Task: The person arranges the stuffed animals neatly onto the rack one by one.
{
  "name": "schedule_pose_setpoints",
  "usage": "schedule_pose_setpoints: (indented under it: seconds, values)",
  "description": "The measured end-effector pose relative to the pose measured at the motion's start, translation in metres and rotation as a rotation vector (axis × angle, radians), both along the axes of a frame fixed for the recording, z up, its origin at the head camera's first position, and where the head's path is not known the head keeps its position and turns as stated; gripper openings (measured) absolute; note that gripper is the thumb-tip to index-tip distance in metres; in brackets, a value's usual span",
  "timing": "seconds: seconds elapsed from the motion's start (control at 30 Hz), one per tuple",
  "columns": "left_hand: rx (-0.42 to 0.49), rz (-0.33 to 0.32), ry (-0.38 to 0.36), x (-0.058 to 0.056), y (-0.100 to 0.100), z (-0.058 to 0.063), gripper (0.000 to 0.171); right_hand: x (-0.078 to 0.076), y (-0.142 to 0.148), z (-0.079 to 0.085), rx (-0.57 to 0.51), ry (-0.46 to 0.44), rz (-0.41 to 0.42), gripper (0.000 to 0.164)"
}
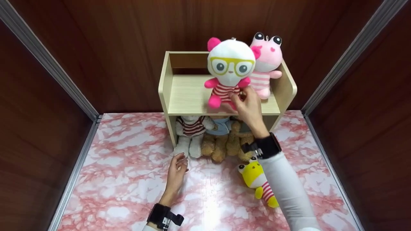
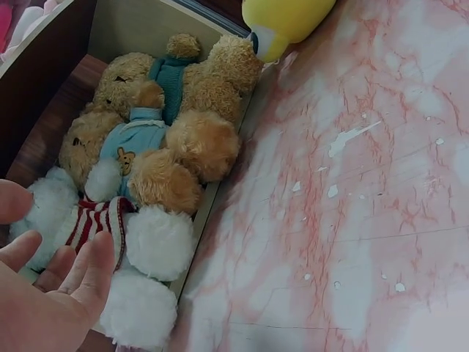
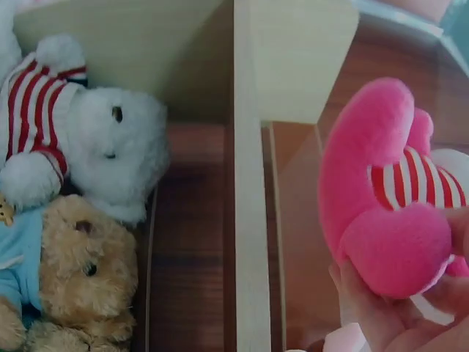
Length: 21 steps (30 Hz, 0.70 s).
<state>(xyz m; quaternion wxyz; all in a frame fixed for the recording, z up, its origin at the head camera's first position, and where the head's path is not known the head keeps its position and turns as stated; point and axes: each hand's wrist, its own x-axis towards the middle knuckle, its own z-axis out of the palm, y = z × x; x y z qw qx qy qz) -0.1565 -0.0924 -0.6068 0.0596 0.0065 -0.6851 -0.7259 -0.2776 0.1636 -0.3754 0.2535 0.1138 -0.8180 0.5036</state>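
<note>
My right hand (image 1: 249, 104) grips a plush panda (image 1: 231, 72) with pink ears, yellow glasses and a red-striped body, by its lower body, above the upper shelf. In the right wrist view, the thumb and fingers curl round its pink leg (image 3: 396, 253). Behind it at the right, a pink frog plush (image 1: 268, 61) sits on the upper shelf. My left hand (image 1: 177, 170) holds nothing, its fingers loosely bent near the feet of a white bear (image 1: 192, 128) in a striped sweater. In the left wrist view, that hand (image 2: 51, 293) overlaps the white bear.
The wooden shelf (image 1: 189, 93) stands against the back wall. Two brown bears, one in a blue top (image 1: 220, 126) and one in a green top (image 2: 170, 92), sit in its lower compartment. A yellow frog plush (image 1: 253, 176) lies on the marbled surface (image 1: 128, 166), partly under the right forearm.
</note>
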Motion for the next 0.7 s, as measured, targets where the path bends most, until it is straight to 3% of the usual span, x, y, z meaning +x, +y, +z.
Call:
schedule_pose_setpoints:
  seconds: [0.13, 0.37, 0.7]
  values:
    - [-0.021, -0.015, -0.002, -0.001, 0.001, -0.002, 0.043, -0.017, -0.004, 0.006, -0.010, -0.039, -0.031, 0.029]
    - [-0.012, -0.021, -0.014, -0.001, -0.001, -0.004, 0.045, -0.038, -0.012, 0.013, 0.110, -0.172, -0.076, 0.025]
    - [-0.005, -0.014, -0.040, 0.002, -0.007, -0.008, 0.045, -0.053, -0.014, 0.000, 0.204, -0.234, -0.088, 0.024]
